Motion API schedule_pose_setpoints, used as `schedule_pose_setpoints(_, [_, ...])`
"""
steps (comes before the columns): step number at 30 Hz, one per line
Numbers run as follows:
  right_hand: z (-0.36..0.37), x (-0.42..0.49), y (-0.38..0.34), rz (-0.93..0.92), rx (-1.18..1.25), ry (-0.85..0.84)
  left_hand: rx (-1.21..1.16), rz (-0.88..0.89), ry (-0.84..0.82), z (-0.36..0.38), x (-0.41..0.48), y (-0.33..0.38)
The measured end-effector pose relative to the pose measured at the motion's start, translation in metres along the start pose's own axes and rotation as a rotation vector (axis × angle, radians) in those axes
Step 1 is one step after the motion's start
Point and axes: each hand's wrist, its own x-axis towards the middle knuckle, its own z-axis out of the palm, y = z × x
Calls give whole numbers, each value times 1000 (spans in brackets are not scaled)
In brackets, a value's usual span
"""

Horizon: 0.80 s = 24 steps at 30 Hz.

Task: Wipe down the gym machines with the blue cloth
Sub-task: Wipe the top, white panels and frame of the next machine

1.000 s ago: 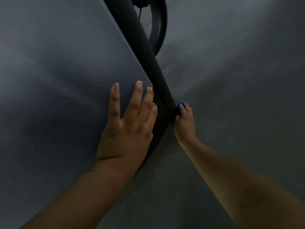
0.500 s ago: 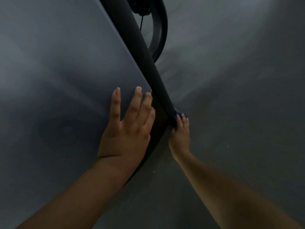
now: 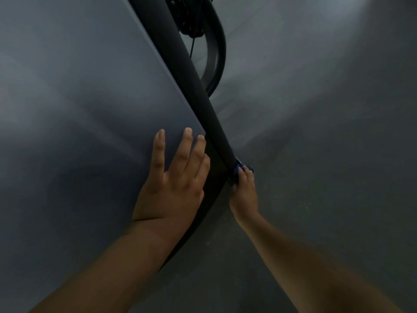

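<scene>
A gym machine's wide grey deck (image 3: 79,109) fills the left of the head view, bordered by a black side rail (image 3: 191,82) running diagonally from the top to the centre. My left hand (image 3: 173,181) lies flat on the deck near the rail, fingers straight and spread. My right hand (image 3: 244,193) grips the blue cloth (image 3: 238,170) and holds it against the lower end of the rail. Only a small bunch of the cloth shows above my fingers; the rest is hidden in the hand.
A curved black frame tube (image 3: 216,55) and a dark mechanism with a thin cable (image 3: 191,21) sit beyond the rail at the top. Grey floor (image 3: 327,132) spreads to the right and below.
My right hand with the cloth has slid down the rail toward me. The left hand stays flat on the deck. The view has shifted slightly.
</scene>
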Motion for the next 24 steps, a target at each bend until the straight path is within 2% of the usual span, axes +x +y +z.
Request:
schedule_pose_setpoints(3, [-20, 11, -55, 6, 440, 44, -9, 0, 3, 2, 0, 1])
schedule_pose_setpoints(5, [-24, 1, -106, -133, 587, 80, -28, -2, 4, 1, 0, 1])
schedule_pose_setpoints(8, [-13, -21, -129, -262, 603, 113, -31, -6, -5, -2, 1, -1])
schedule_pose_setpoints(12, [-10, -19, -116, -42, 686, 111, -21, -2, -30, -2, 0, 0])
schedule_pose_setpoints(13, [-14, -18, -125, -76, 689, 124, -23, -2, -29, -1, 0, 0])
schedule_pose_setpoints(16, [-18, -27, -150, -360, 619, 127, -42, 1, -28, -2, 1, -2])
schedule_pose_setpoints(17, [-14, -28, -145, -378, 613, 113, -45, 12, -37, -5, 1, -3])
schedule_pose_setpoints(20, [-5, -26, -119, -81, 610, 125, -4, 22, -86, -9, -1, -6])
schedule_pose_setpoints(21, [-6, -24, -119, -38, 595, 142, -3, 30, -102, -10, 0, -6])
schedule_pose_setpoints(22, [-10, -24, -129, -55, 606, 149, -13, 31, -108, -9, 0, -6])
schedule_pose_setpoints(24, [-17, -22, -151, -248, 667, 142, -32, 8, -97, -7, 1, -4])
